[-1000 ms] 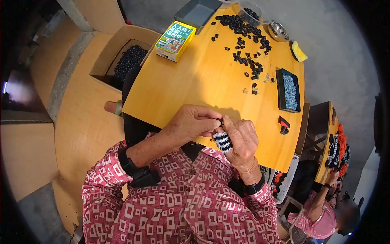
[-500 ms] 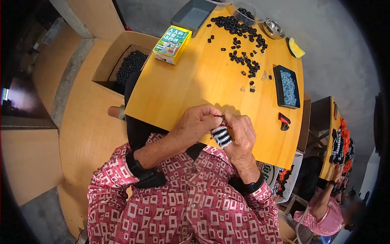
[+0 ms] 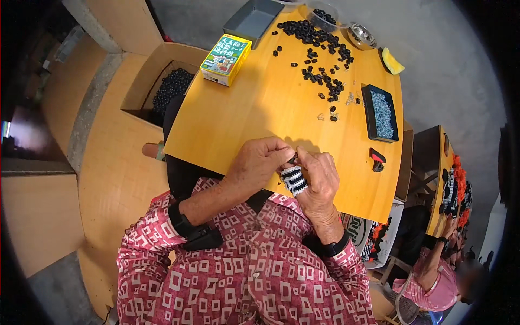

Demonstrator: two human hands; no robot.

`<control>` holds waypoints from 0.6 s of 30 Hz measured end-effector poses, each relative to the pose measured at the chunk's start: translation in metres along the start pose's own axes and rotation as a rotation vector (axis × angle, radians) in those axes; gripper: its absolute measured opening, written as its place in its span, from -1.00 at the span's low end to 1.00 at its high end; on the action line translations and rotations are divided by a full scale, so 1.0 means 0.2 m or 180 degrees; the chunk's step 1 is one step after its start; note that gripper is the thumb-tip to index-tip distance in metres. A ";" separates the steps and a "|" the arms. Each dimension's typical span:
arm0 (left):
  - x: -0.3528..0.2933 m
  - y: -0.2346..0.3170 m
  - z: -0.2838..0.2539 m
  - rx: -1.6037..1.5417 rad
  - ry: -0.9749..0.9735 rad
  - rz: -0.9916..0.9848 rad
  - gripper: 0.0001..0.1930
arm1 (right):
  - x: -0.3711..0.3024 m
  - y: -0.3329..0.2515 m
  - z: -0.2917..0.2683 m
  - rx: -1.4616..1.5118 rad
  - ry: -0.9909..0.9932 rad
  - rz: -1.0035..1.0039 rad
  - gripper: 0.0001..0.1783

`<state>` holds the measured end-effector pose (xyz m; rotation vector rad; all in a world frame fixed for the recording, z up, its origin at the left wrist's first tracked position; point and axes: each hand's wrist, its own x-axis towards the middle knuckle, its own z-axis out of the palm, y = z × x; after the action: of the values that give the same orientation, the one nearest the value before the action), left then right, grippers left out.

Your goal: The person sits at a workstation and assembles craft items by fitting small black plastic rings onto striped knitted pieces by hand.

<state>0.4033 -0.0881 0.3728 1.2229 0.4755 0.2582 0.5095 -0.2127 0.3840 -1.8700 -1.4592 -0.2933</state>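
Observation:
My left hand point(image 3: 261, 162) and my right hand point(image 3: 322, 181) meet over the near edge of the yellow table. Both are closed in a pinch, their fingertips together on a small dark piece point(image 3: 293, 160) too small to make out fully. Just below the pinch, against the inner side of my right hand, is a black-and-white striped knitted piece point(image 3: 294, 180). Whether it wraps a finger or is held there I cannot tell.
Black cylindrical parts point(image 3: 319, 35) lie scattered on the far table. Around them are a yellow box point(image 3: 226, 59), a grey tray point(image 3: 252, 21), a metal bowl point(image 3: 361, 36) and a black tray point(image 3: 371, 111) of small bluish pieces. A red-and-black tool point(image 3: 377, 157) lies right. Another person point(image 3: 433, 281) sits right.
The fingertips have shifted slightly around the small dark piece, with the left ones a little lower. The whole view has moved slightly, and the striped piece stays by my right hand.

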 end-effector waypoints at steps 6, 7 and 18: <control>0.02 0.02 -0.01 -0.0103 -0.0107 0.0129 -0.78 | 0.02 -0.01 -0.02 0.0049 -0.0016 0.0053 -0.59; 0.02 0.03 -0.02 -0.0328 -0.0253 0.0047 -0.79 | 0.02 -0.01 -0.02 0.0048 -0.0009 0.0054 -0.59; 0.03 0.07 -0.06 0.0040 -0.0403 -0.0071 -0.81 | 0.04 0.00 -0.04 -0.0043 -0.0188 -0.0191 -0.52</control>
<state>0.4037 -0.0696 0.3816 1.2375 0.3812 0.1577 0.5137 -0.2113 0.3940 -1.8623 -1.5586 -0.2793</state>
